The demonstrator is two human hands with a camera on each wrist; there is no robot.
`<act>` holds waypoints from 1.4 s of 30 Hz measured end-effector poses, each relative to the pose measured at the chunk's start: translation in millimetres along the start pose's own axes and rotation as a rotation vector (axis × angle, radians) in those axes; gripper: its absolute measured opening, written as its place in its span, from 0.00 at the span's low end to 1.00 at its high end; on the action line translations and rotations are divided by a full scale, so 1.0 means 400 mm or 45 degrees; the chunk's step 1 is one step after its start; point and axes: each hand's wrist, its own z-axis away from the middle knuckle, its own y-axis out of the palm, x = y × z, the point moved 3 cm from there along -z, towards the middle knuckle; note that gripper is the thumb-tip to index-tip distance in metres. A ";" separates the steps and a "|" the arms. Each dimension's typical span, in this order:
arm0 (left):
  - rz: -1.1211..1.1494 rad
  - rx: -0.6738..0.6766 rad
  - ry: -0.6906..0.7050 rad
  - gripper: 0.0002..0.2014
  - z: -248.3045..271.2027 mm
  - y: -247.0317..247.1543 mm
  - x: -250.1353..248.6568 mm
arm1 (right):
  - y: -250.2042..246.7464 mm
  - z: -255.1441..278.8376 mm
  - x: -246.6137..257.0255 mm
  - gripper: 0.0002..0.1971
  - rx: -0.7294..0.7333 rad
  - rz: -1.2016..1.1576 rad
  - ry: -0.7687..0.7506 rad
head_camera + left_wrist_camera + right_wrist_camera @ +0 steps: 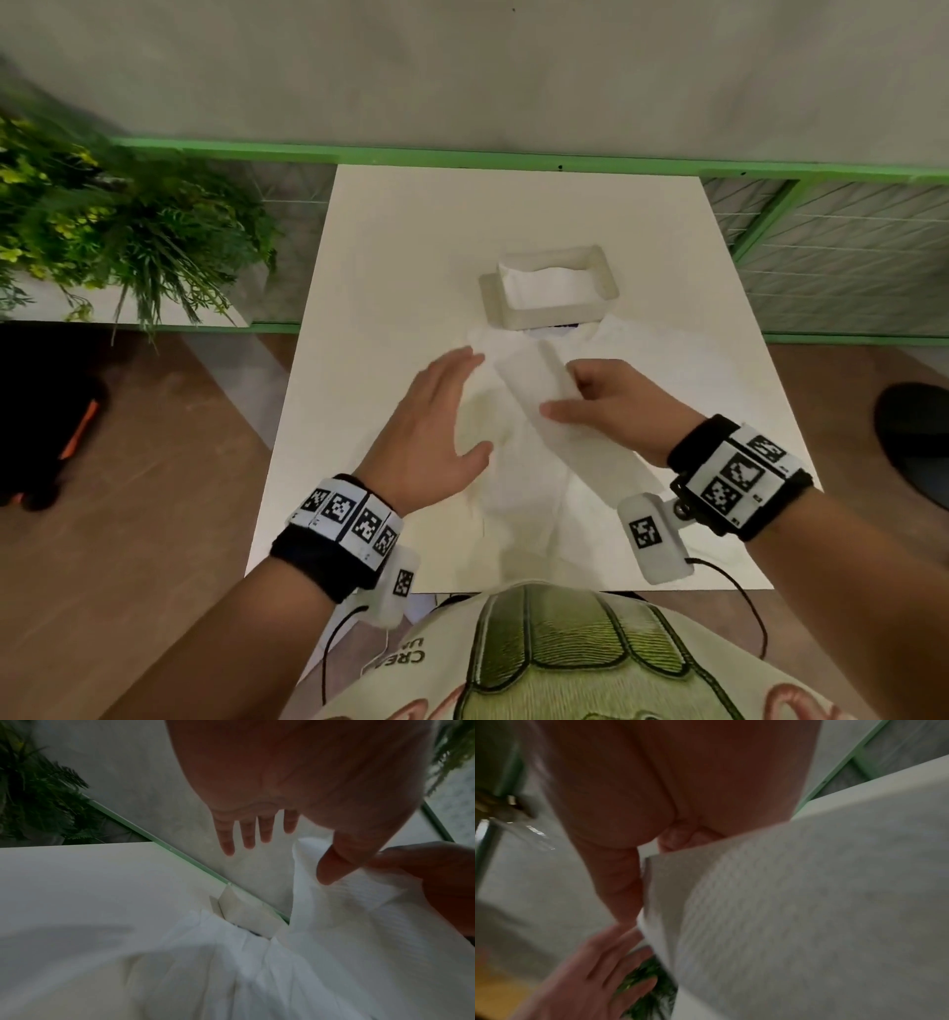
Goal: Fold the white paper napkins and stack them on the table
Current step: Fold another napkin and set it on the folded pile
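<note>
Nearest the camera, a printed shirt front (554,663) was seen at the bottom of the head view, with two marker wristbands just beyond it. To the left of everything, a leafy green plant (118,226) was set well apart from the fingers, off the white table (390,246).

The left hand (436,426) was held flat, palm down, its fingers (227,839) straight and spread, with nothing gripped; whether it was pressing the paper beneath or hovering just above could not be told. A spread white paper napkin (518,488) lay on the table under and between both hands.

To the right of those fingers, a raised flap of napkin (534,380) was pinched by the right hand (616,406), thumb on one face and curled fingers on the other, its free edge standing up beside the left fingertips. Beyond both sets of fingertips, a white napkin holder (552,288) stood with more napkins inside.

The paper was judged very light, soft and limp, embossed, easily torn or creased crookedly, and apt to slide on the smooth top. It would best be taken at an edge or corner with a light pinch, while the flat hand steadies the rest.
</note>
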 end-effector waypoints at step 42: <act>-0.196 -0.406 -0.132 0.20 0.097 -0.105 0.125 | 0.231 -0.236 0.135 0.16 0.278 -0.541 0.215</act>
